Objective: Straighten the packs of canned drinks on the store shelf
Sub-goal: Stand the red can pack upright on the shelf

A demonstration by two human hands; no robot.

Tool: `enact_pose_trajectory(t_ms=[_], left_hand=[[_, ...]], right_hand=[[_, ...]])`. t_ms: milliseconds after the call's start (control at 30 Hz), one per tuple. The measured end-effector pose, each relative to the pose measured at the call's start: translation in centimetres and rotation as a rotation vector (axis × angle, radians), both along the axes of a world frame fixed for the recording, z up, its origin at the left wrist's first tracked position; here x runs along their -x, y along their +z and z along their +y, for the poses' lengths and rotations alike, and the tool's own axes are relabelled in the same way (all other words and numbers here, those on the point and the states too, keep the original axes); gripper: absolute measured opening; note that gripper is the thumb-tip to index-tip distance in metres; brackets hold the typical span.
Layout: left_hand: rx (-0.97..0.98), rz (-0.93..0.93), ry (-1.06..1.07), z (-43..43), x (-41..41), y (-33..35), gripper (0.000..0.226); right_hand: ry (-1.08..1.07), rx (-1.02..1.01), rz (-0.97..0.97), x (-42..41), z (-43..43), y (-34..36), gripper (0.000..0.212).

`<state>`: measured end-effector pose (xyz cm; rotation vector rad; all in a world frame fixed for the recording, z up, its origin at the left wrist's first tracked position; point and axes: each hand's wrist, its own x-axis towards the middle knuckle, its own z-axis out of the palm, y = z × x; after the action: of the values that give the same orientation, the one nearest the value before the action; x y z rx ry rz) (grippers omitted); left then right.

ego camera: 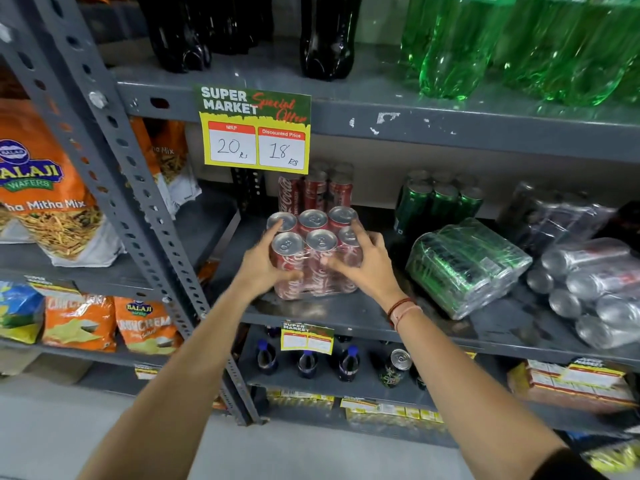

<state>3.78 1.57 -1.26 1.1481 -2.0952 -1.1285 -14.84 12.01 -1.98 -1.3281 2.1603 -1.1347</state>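
A shrink-wrapped pack of six red cola cans (313,258) stands upright near the front edge of the grey shelf (346,313), gripped on both sides by two hands. Straight behind that grip stands another red pack (317,192), also upright. To the right of the grip a wrapped pack of green cans (467,266) lies tipped on its side, and further right a pack of silver cans (595,289) lies askew too.

Both arms reach forward, bare. The left hand (265,263) and the right hand (363,263) are spread, fingers curled inward in a grasp. The right wrist carries red thread bands (401,309).
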Motion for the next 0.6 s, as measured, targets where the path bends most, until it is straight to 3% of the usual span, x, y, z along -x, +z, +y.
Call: enact_pose_trajectory(t_ms=[200, 600], left_hand=[[-0.085, -0.07, -0.245, -4.2, -1.6, 1.4, 0.109], [0.039, -0.104, -0.108, -3.0, -1.2, 0.8, 0.103]], right_hand=[[-0.166, -0.001, 0.234, -4.8, 0.0, -1.2, 0.09], [-0.083, -0.037, 0.275, -3.6, -0.3, -0.4, 0.086]])
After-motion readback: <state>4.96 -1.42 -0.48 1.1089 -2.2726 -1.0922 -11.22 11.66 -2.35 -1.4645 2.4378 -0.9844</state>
